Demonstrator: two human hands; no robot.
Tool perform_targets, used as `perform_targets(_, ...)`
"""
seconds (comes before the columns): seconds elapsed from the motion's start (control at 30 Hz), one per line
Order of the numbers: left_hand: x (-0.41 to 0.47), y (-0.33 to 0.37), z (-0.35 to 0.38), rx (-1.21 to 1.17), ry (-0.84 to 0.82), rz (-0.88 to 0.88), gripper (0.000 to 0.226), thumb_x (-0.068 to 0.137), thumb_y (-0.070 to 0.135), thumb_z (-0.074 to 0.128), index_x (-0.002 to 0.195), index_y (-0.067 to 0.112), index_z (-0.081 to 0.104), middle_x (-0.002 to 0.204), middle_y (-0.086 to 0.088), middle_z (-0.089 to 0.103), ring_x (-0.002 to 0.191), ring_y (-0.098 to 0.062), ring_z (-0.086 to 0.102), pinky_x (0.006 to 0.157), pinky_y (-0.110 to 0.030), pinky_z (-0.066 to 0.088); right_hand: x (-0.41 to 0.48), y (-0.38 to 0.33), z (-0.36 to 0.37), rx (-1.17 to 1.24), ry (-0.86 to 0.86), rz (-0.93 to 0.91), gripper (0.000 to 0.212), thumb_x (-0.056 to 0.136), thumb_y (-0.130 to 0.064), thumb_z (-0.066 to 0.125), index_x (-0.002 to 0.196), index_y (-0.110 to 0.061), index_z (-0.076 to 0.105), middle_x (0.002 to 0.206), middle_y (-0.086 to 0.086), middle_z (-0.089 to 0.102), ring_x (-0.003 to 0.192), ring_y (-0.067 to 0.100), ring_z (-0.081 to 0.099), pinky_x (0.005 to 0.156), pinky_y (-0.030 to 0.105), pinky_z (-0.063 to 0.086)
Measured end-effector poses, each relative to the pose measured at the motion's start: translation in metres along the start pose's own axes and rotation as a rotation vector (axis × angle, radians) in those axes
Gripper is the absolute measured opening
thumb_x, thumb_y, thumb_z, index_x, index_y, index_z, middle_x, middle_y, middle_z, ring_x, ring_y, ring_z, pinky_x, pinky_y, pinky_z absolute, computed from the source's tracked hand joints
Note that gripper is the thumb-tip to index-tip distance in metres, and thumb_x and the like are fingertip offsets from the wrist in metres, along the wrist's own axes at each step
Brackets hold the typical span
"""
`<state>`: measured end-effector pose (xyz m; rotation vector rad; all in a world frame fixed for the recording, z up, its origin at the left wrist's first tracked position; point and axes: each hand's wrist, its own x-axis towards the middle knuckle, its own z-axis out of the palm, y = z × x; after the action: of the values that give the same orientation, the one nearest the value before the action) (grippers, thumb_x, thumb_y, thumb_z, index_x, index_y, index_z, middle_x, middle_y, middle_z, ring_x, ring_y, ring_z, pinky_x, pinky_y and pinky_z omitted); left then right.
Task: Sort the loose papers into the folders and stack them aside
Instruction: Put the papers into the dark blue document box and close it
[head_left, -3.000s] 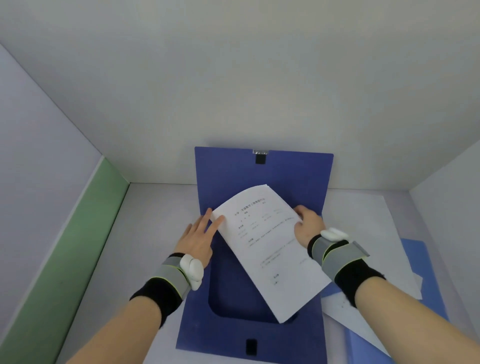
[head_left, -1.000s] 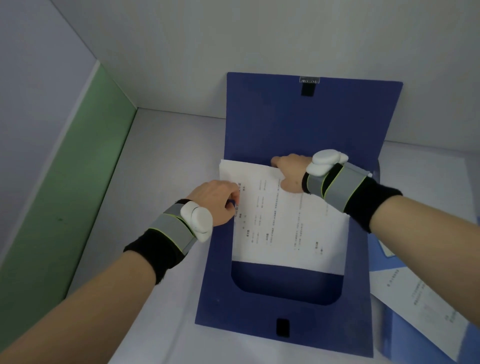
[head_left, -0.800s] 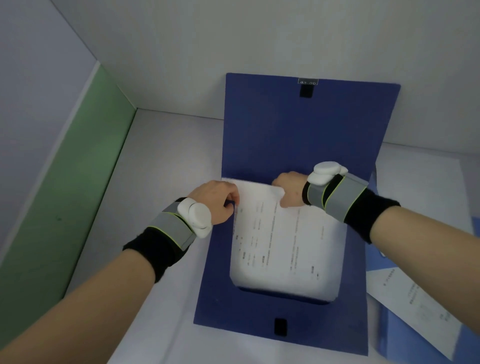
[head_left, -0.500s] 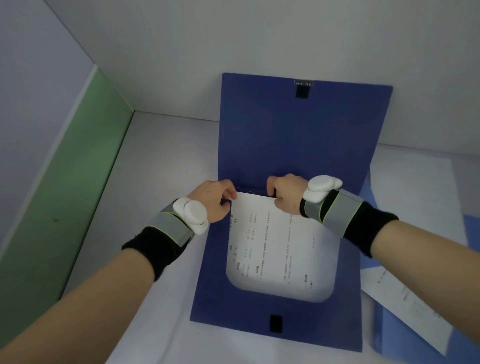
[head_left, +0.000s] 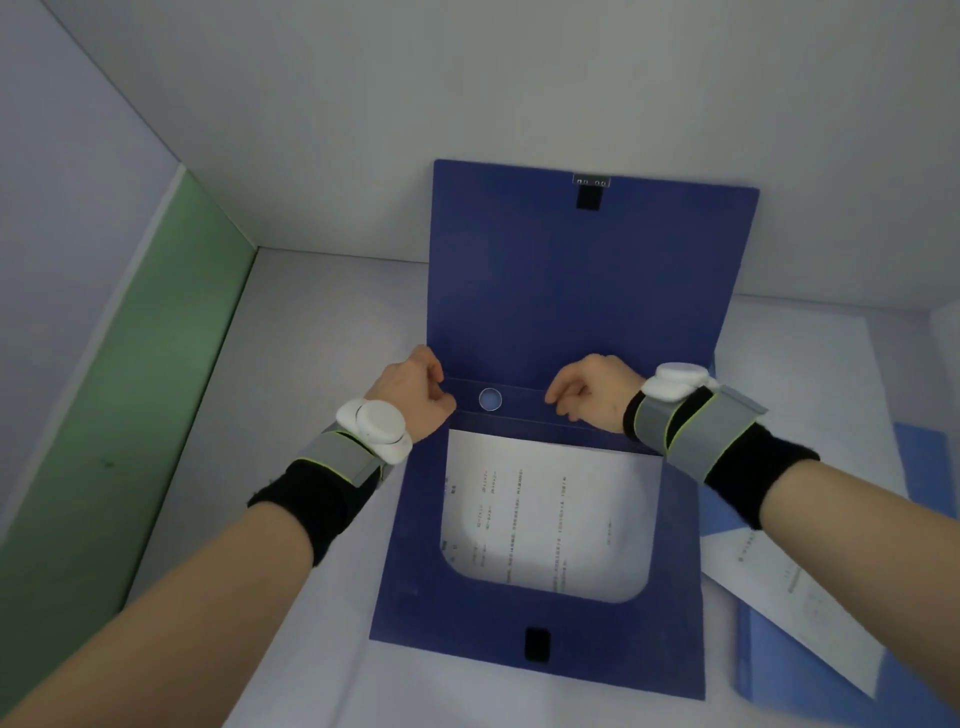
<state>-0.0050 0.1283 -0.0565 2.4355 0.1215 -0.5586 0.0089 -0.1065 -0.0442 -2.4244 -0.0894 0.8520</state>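
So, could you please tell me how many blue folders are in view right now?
2: one dark folder lies open in the middle with a sheet in its pocket; a lighter folder lies at right, mostly under loose papers. More may be hidden beneath those.

Three seconds ago we hold the printed sheet slanted above the open dark blue folder. Now it lies squared inside the pocket at the frame's centre, its top edge under the spine strip. Our left hand and right hand are off the paper, fingers curled on that strip, either side of its round hole.
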Motion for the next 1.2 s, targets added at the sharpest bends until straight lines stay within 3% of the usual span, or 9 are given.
perform_targets(0.1,0.004,0.007,0.003,-0.192,0.087,-0.147,0.026,0.083,0.013,0.057,0.1,0.012,0.038,0.082,-0.01,0.059,0.066,-0.032,0.061,0.065,-0.044,0.059,-0.01,0.019,-0.015,0.102,0.03,0.078,0.02,0.085,-0.003,0.052,0.084,-0.014,0.069,0.077,0.006,0.07,0.064,0.016,0.063,0.071,0.029,0.055)
perform_targets(0.23,0.014,0.022,-0.003,-0.473,0.147,-0.3,0.049,0.086,0.008,0.05,0.131,0.016,0.033,0.09,-0.014,0.056,0.06,-0.023,0.056,0.056,-0.039,0.054,-0.027,0.048,-0.032,0.177,0.065,0.178,0.02,0.086,-0.005,0.055,0.072,-0.014,0.067,0.065,0.005,0.066,0.055,0.015,0.059,0.055,0.024,0.05)
perform_targets(0.43,0.012,0.031,-0.017,-0.645,0.054,-0.365,0.011,0.098,0.01,0.032,0.098,0.012,0.043,0.083,-0.012,0.054,0.058,-0.018,0.051,0.057,-0.026,0.043,-0.046,0.091,-0.049,0.334,0.078,0.428,0.021,0.088,-0.007,0.054,0.068,-0.006,0.062,0.061,0.009,0.064,0.051,0.019,0.055,0.046,0.022,0.045)
perform_targets(0.53,0.008,0.03,-0.022,-0.811,-0.031,-0.427,0.026,0.098,0.011,0.029,0.08,0.012,0.048,0.075,-0.01,0.052,0.06,-0.021,0.046,0.06,-0.029,0.043,-0.051,0.102,-0.049,0.469,0.15,0.534,0.012,0.093,-0.008,0.049,0.086,-0.001,0.057,0.061,0.015,0.061,0.05,0.024,0.053,0.049,0.024,0.046)
perform_targets(0.6,0.008,0.028,-0.021,-0.841,0.004,-0.427,0.022,0.099,0.011,0.028,0.091,0.008,0.048,0.078,-0.012,0.054,0.061,-0.021,0.048,0.06,-0.03,0.045,-0.055,0.102,-0.05,0.647,0.214,0.568,0.012,0.095,-0.014,0.047,0.103,-0.004,0.05,0.065,0.02,0.06,0.053,0.025,0.052,0.053,0.027,0.045)
perform_targets(0.8,0.002,0.033,-0.023,-0.892,0.051,-0.389,0.033,0.099,0.006,0.022,0.075,0.01,0.044,0.131,-0.032,0.049,0.105,-0.04,0.057,0.096,-0.045,0.043,-0.06,0.082,-0.057,1.036,0.239,0.538,0.044,0.097,-0.046,0.036,0.12,-0.01,0.046,0.102,0.026,0.064,0.091,0.035,0.063,0.081,0.039,0.051)
perform_targets(0.93,0.0,0.026,-0.027,-0.907,0.149,-0.316,0.029,0.095,0.003,0.029,0.074,0.013,0.045,0.107,-0.026,0.058,0.073,-0.027,0.059,0.07,-0.034,0.049,-0.055,0.072,-0.06,1.065,0.276,0.489,0.06,0.092,-0.058,0.039,0.128,-0.01,0.045,0.103,0.025,0.066,0.096,0.036,0.065,0.081,0.04,0.053)
perform_targets(1.1,-0.007,0.015,-0.039,-0.946,0.107,-0.26,0.024,0.095,0.001,0.032,0.084,0.008,0.053,0.105,-0.021,0.063,0.109,-0.037,0.056,0.079,-0.033,0.048,-0.057,0.063,-0.064,1.116,0.288,0.393,0.042,0.094,-0.048,0.042,0.102,-0.011,0.058,0.103,0.019,0.067,0.098,0.033,0.063,0.081,0.04,0.054)
perform_targets(1.2,-0.011,0.001,-0.044,-0.811,0.108,-0.233,0.021,0.092,0.005,0.04,0.087,0.011,0.059,0.091,-0.005,0.074,0.108,-0.03,0.06,0.078,-0.03,0.048,-0.058,0.065,-0.061,1.096,0.277,0.335,0.028,0.098,-0.026,0.039,0.108,-0.009,0.059,0.113,0.019,0.064,0.107,0.032,0.059,0.08,0.039,0.053)
